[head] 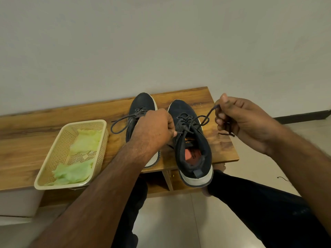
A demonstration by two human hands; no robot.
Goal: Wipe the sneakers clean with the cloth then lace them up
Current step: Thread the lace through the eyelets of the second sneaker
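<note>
tying stage: wooden bench [26, 140] held both sneakers, right sneaker [192, 140] at 3 o'clock of left sneaker [141, 111]. cloth [75, 170] sat in basket [53, 158] at 9. left hand [154, 129] and right hand [240, 122] each pinched a lace [206, 119] end; best to pull evenly, keeping tension level.
</note>
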